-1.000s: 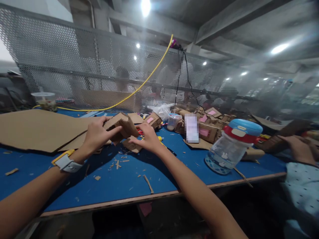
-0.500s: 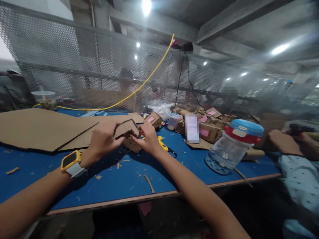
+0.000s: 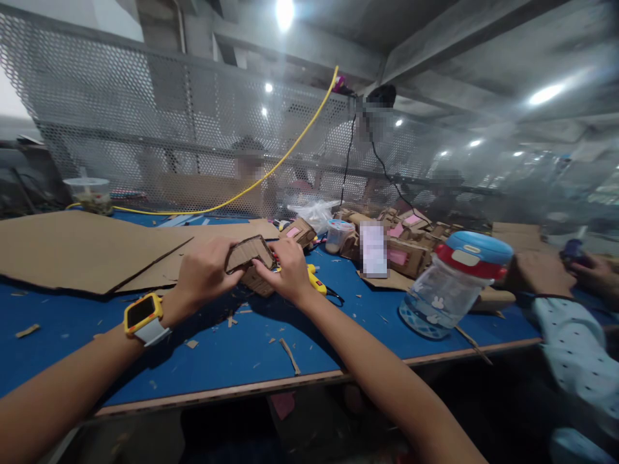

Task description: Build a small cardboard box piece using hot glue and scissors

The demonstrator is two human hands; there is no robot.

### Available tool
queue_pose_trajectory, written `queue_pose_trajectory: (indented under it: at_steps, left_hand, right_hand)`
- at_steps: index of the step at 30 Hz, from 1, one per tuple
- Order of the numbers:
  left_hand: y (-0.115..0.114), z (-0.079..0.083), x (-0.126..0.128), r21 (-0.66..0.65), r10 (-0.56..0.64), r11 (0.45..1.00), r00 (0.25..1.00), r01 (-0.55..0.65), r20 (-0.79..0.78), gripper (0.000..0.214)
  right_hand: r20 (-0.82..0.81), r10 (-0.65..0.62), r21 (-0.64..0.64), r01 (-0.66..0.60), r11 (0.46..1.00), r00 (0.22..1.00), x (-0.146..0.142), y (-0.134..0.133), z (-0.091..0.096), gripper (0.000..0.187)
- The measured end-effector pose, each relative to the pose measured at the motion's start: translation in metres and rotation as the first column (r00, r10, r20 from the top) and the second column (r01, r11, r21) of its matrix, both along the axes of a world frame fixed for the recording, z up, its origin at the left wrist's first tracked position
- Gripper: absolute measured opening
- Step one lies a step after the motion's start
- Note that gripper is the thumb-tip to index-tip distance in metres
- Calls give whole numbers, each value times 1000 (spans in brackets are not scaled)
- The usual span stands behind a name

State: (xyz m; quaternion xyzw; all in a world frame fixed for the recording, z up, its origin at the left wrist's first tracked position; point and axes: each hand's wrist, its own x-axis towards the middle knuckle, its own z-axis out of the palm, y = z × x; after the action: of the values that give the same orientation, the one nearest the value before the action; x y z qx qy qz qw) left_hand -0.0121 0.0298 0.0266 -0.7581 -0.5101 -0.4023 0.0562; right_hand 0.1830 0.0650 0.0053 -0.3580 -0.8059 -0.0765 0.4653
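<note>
A small folded cardboard piece (image 3: 247,252) is held just above the blue table (image 3: 217,354). My left hand (image 3: 206,270) grips its left end with fingers curled, and a yellow watch (image 3: 142,316) sits on that wrist. My right hand (image 3: 287,267) pinches the piece's right end. A second small cardboard piece (image 3: 256,281) lies on the table right beneath the held one. A yellow glue gun (image 3: 316,281) lies beside my right hand.
Large cardboard sheets (image 3: 82,248) cover the table's left. A clear bottle (image 3: 452,283) with a blue and red lid leans at the right, behind it a pile of small cardboard boxes (image 3: 401,241). Another person's hands (image 3: 541,274) work at the far right. Cardboard scraps litter the table.
Both hands have closed on the cardboard piece, turned it and pressed it flatter. My left wrist has rolled, showing the watch face. The other person's hands at the right have shifted.
</note>
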Motion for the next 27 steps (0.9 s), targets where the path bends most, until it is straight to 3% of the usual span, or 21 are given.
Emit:
queue_pose_trajectory:
  at_steps: [5,12,15,22,27]
  left_hand:
    - [1,-2,-1,37,14,999,997,-12,-71,37]
    - [8,-11,-6,312,84,950,960,3,-266,34]
    - [9,-12,-6,366,103,930,950,13,-294,36]
    - [6,-11,-5,307,96,952,961,-12,-259,35]
    - [5,-10,-3,239,106,970,961,-43,-256,35]
  right_hand:
    - [31,-29,45,28,999,999,-1,-3,1,32]
    - [77,-90,100,82,992,993,-2,-4,0,31]
    - [101,-118,124,105,987,988,-2,-5,-1,32]
    - [131,-144,177,120,977,981,-2,-5,-1,29]
    - [140,-140,133,122,984,980,-3,-6,0,33]
